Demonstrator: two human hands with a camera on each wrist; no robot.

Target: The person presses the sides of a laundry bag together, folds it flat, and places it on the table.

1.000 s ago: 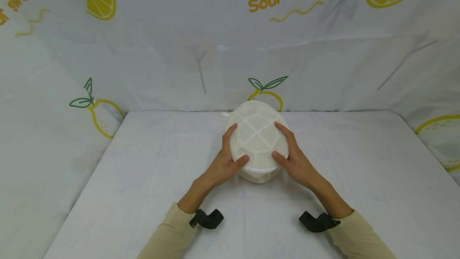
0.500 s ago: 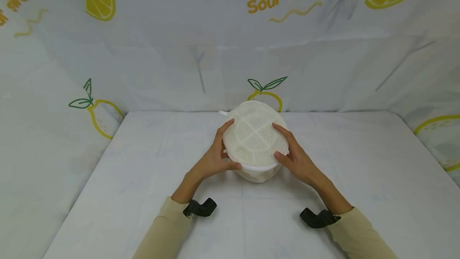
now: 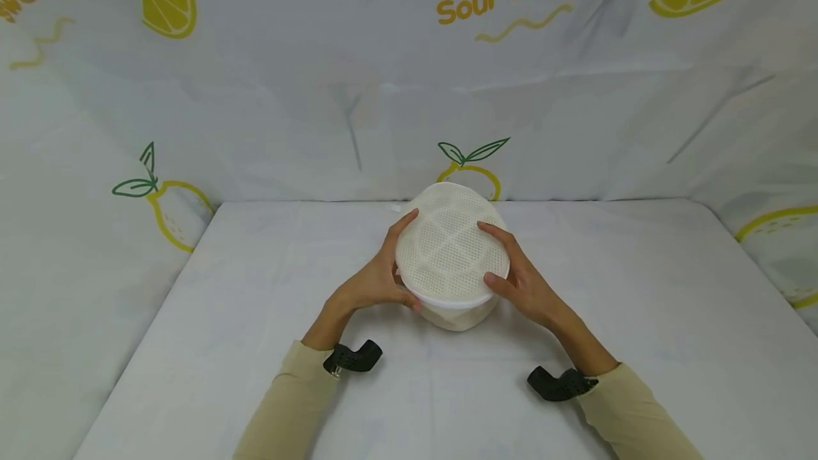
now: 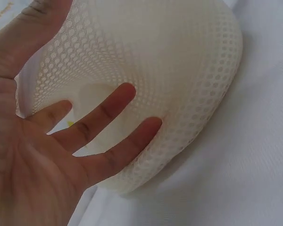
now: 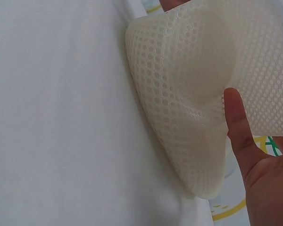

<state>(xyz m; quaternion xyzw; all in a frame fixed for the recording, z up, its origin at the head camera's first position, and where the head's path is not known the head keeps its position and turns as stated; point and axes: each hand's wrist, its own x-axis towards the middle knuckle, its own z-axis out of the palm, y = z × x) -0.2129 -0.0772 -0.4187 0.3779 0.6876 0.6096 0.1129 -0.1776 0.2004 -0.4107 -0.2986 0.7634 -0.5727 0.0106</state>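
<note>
A round cream-white mesh laundry bag (image 3: 452, 254) with a white rim stands on the table, its flat top tilted toward me. My left hand (image 3: 369, 281) holds its left side, index fingertip on the top's edge and thumb below the front rim. In the left wrist view, spread fingers (image 4: 132, 143) press against the soft mesh wall, which is dented. On the right side, my right hand (image 3: 527, 282) grips the rim, thumb and index finger lying over the top. The right wrist view shows one finger (image 5: 238, 115) against the sagging honeycomb mesh (image 5: 155, 70).
A white cloth covers the table (image 3: 268, 254). Behind it and at the sides hangs a white curtain (image 3: 275, 126) printed with lemons and lettering. Black wrist-camera mounts (image 3: 354, 356) stick out inward from both sleeves.
My left hand has shifted left, its thumb sliding from the bag's top down below the rim. The bag has turned slightly and moved a little left; my right hand keeps its hold.
</note>
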